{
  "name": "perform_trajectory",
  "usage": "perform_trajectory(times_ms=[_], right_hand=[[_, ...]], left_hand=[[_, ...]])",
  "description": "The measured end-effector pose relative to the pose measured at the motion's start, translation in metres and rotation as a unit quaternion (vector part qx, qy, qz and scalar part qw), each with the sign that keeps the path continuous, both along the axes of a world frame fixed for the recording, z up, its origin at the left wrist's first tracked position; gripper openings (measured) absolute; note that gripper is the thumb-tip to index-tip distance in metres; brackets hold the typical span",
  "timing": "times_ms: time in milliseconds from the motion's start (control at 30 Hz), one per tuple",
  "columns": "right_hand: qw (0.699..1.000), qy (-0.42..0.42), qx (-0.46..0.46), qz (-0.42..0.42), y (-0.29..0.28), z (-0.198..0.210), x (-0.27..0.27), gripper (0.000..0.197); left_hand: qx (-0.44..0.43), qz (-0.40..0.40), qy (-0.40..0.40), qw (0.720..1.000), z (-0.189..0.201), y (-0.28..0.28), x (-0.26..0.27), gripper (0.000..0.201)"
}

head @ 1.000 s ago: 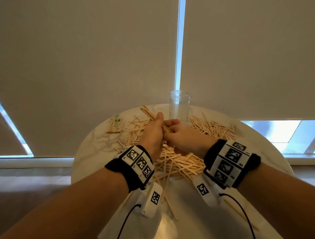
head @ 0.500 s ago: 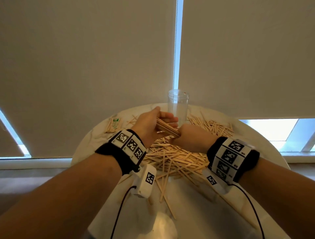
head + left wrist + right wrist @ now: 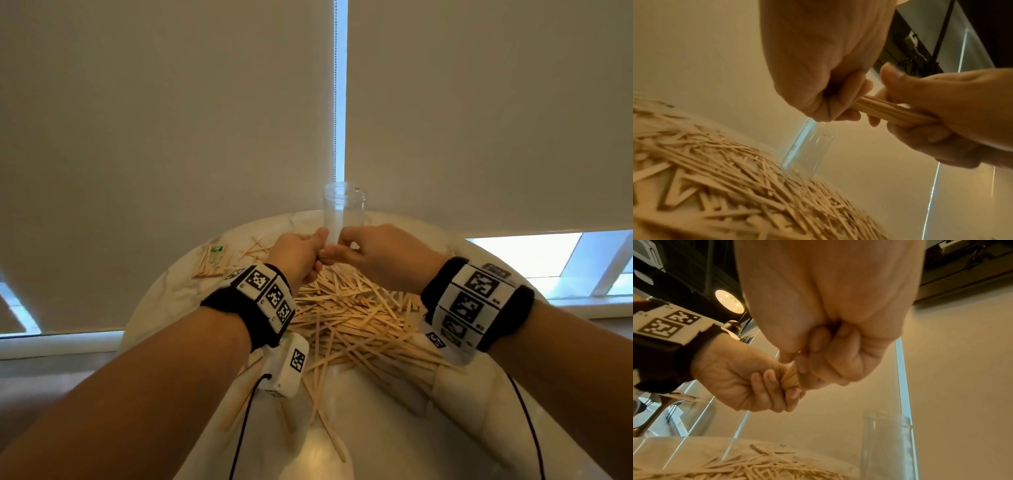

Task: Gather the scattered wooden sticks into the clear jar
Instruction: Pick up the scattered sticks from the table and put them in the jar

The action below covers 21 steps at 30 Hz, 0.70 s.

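A clear jar [image 3: 344,212] stands upright and empty at the far edge of the round marble table [image 3: 164,298]. A big heap of wooden sticks [image 3: 349,315] covers the table's middle. Just in front of the jar, above the heap, my left hand [image 3: 310,251] and right hand [image 3: 346,246] meet. Together they grip one tight bundle of sticks [image 3: 890,112], each hand curled round one end. The right wrist view shows the bundle [image 3: 791,378] end-on between both fists, with the jar [image 3: 888,443] below and to the right. In the head view the hands hide most of the bundle.
A small packet with green print [image 3: 214,255] lies at the table's far left with a few sticks. Loose sticks [image 3: 322,411] trail toward the near edge. Roller blinds hang close behind the jar.
Both hands have risen off the heap and moved toward the jar with the bundle. The right hand now grips the bundle too, and the bundle sits hidden between the fists.
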State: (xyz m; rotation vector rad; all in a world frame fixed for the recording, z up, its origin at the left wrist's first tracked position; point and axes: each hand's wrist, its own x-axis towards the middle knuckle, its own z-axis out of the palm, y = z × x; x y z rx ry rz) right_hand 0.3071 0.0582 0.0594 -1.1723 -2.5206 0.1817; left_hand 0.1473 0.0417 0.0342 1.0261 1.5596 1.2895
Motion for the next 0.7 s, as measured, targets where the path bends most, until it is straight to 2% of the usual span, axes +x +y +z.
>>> perform_trajectory(times_ms=[100,167,233,267,333,433,533,700], right_hand=[[0.999,-0.025,0.039,-0.013,0.027,0.024,0.005,0.038],[0.997,-0.022,0.051,-0.048,0.054,0.050,0.011,0.039],[0.993,-0.034,0.062,-0.093,0.086,0.076,0.014,0.041],[0.990,-0.053,0.065,-0.112,0.104,0.085,0.011,0.042],[0.981,-0.111,0.085,-0.135,0.139,0.096,-0.002,0.043],[0.962,-0.205,0.105,-0.145,0.183,0.096,-0.032,0.049],[0.950,-0.274,0.072,-0.131,0.215,0.084,-0.060,0.055],[0.941,-0.319,0.026,-0.106,0.247,0.055,-0.090,0.037]], left_hand=[[-0.027,-0.004,-0.044,0.999,0.014,0.026,0.000,0.050],[-0.019,-0.002,-0.038,0.999,0.025,0.048,-0.010,0.045],[-0.010,-0.012,0.033,0.999,0.031,0.073,-0.023,0.034],[-0.012,-0.019,0.092,0.995,0.033,0.087,-0.027,0.037],[-0.021,-0.032,0.201,0.979,0.034,0.113,-0.031,0.056],[-0.017,-0.045,0.289,0.956,0.028,0.149,-0.026,0.093],[0.000,-0.048,0.302,0.952,0.014,0.177,-0.020,0.113],[0.041,-0.037,0.282,0.958,-0.006,0.192,-0.015,0.091]])
